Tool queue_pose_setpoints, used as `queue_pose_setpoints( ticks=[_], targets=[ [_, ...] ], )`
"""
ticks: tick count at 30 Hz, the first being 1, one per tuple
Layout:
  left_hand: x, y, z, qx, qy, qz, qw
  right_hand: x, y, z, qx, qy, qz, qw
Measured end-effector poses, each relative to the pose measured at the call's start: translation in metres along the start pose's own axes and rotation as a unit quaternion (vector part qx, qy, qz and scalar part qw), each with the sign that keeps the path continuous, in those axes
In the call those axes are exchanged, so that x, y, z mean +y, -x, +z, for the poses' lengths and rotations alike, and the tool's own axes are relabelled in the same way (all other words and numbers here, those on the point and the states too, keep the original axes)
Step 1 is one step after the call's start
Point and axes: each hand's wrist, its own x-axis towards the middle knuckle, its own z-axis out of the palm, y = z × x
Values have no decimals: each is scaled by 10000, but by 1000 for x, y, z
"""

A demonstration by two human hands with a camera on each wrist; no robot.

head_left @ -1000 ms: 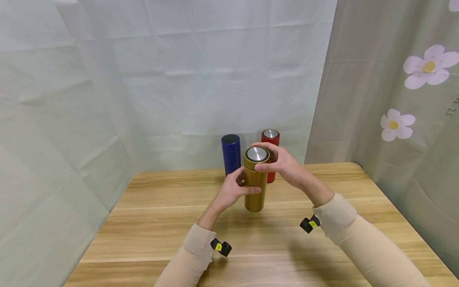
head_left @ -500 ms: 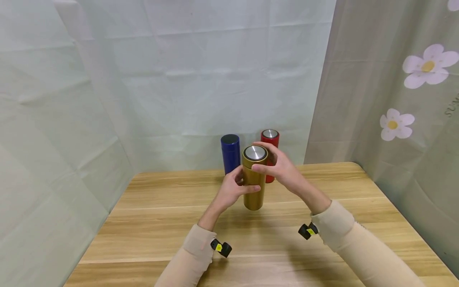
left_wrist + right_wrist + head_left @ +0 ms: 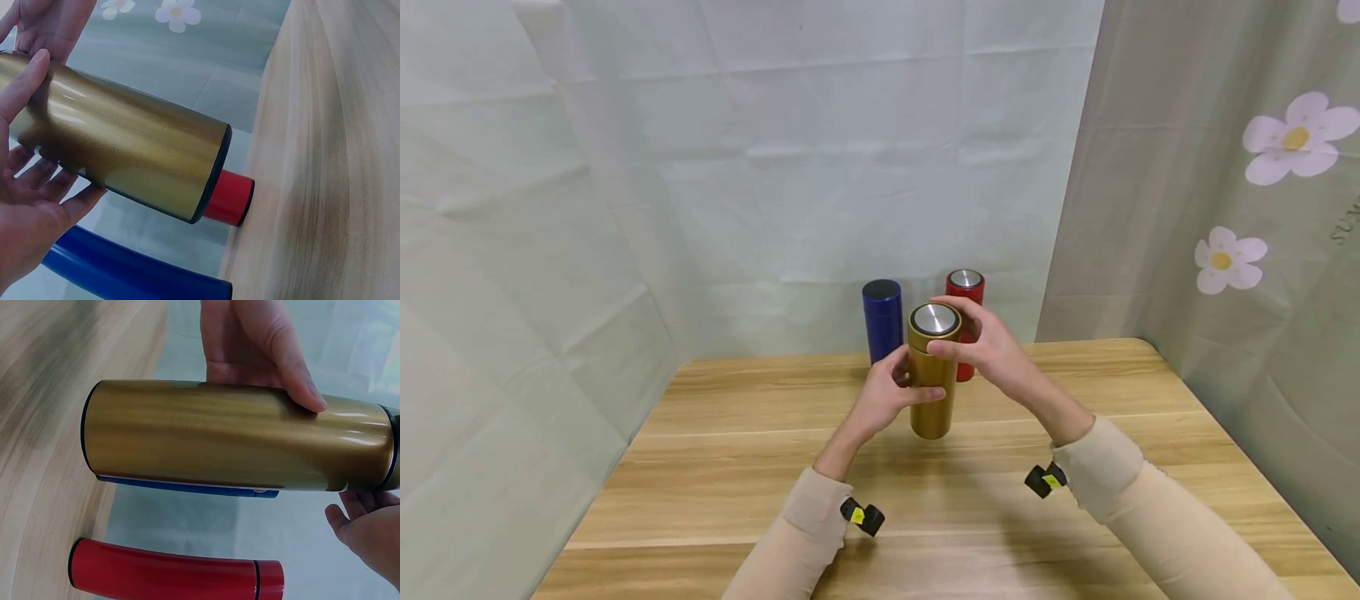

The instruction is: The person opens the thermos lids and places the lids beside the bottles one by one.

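Observation:
A gold thermos flask (image 3: 932, 408) with a silver-topped lid (image 3: 935, 319) is held upright above the table. My left hand (image 3: 878, 398) grips its body from the left, thumb across the front. Around the lid, my right hand (image 3: 988, 346) curls its thumb and fingers from the right. In the left wrist view the flask's dark base (image 3: 215, 172) hangs apart from the tabletop. Behind it stand a blue thermos flask (image 3: 883, 321) on the left and a red thermos flask (image 3: 966, 287) on the right, both partly hidden by the gold flask and hands.
The wooden table (image 3: 737, 467) runs up to a pale curtain (image 3: 850, 183) at the back. Another curtain with flowers (image 3: 1221, 261) hangs at the right. The blue and red flasks stand near the table's far edge.
Since a second ago, the gold flask and my right hand have shifted very slightly up and left. My left hand keeps its grip almost in place. The blue and red flasks stay put.

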Motion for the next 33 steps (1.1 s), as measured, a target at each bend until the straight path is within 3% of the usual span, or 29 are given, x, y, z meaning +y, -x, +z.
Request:
queue_pose_setpoints(
  ticks=[17, 33],
  targets=[
    [2, 1, -3, -228, 102, 19, 9997, -3, -6, -16, -719, -191, 194, 9970],
    [3, 1, -2, -62, 191, -38, 9998, -2, 4, 0, -51, -265, 29, 9996]
  ],
)
